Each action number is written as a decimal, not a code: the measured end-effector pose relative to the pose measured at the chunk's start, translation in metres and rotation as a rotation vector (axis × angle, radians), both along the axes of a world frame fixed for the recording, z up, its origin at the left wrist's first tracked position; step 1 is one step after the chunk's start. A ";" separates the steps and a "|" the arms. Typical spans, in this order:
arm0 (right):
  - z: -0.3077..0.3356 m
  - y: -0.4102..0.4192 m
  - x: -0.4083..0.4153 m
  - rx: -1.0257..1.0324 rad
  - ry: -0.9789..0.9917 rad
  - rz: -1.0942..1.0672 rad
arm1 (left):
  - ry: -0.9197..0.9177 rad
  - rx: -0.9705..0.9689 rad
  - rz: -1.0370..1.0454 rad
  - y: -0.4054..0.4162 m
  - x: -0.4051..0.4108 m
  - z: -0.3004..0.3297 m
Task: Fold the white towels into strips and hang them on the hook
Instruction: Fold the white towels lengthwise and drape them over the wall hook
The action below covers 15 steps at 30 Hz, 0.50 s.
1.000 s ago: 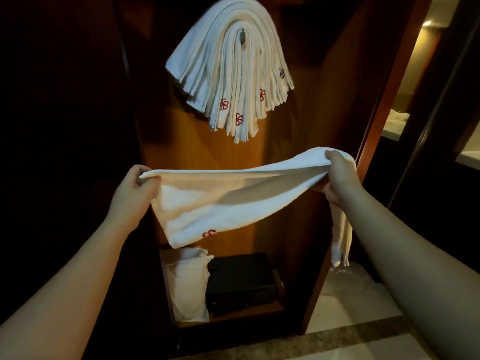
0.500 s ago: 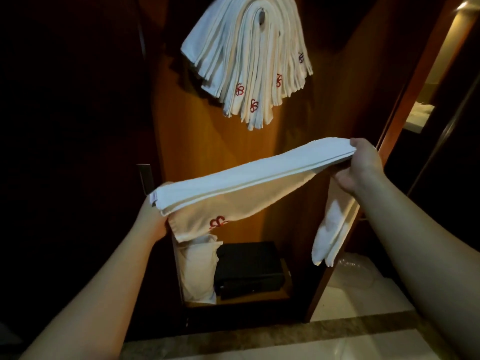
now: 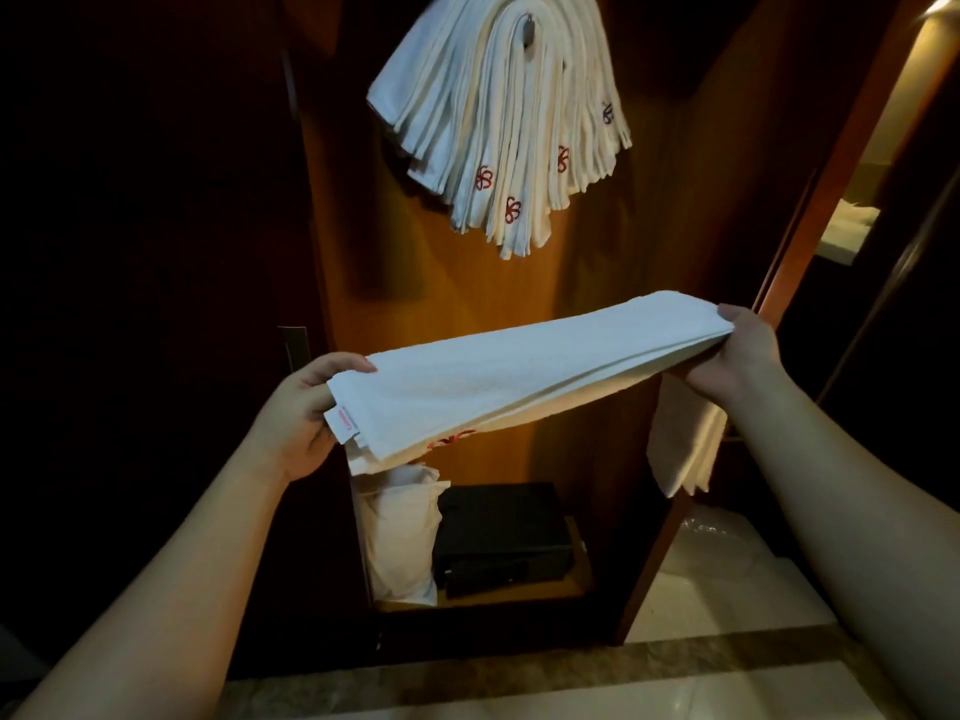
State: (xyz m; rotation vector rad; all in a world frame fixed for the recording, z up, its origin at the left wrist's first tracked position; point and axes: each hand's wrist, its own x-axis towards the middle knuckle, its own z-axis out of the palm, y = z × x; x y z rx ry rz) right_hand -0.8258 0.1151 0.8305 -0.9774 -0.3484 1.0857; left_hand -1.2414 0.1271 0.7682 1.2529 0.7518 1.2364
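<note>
A white towel (image 3: 519, 371) folded into a long strip stretches flat between my hands, in front of a wooden closet. My left hand (image 3: 304, 413) grips its near end, where a small label shows. My right hand (image 3: 737, 356) pinches the far end, higher up, and the towel's loose tail (image 3: 680, 449) hangs down below that hand. Above, several folded white towels (image 3: 498, 122) with red embroidered marks hang fanned over a metal hook (image 3: 529, 31) on the closet's back panel.
On the closet's lower shelf stand a white cloth bag (image 3: 400, 543) and a black safe (image 3: 504, 537). A wooden door frame (image 3: 831, 200) rises at right, with a pale marble floor (image 3: 727, 595) below it. The left side is dark.
The towel went from a loose half-fold sagging between my hands to a narrow flat strip. My left hand turned so the label end faces up. The view shifted slightly left.
</note>
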 end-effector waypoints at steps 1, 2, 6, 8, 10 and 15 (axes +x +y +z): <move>-0.002 0.000 0.000 0.006 0.008 0.007 | 0.006 -0.008 -0.007 -0.001 0.000 -0.002; -0.004 0.000 0.000 0.011 0.017 0.011 | 0.004 -0.023 -0.008 -0.001 0.000 -0.004; -0.011 -0.002 -0.004 0.022 0.051 0.004 | -0.055 -0.073 -0.015 -0.003 0.000 -0.017; -0.013 -0.002 -0.007 0.033 0.069 0.011 | -0.098 -0.076 -0.022 -0.003 0.001 -0.029; -0.013 -0.002 -0.010 0.055 0.077 0.037 | -0.172 -0.121 0.000 0.000 0.005 -0.041; -0.005 0.000 -0.017 0.147 0.079 0.102 | -0.112 -0.385 0.105 0.010 0.022 -0.072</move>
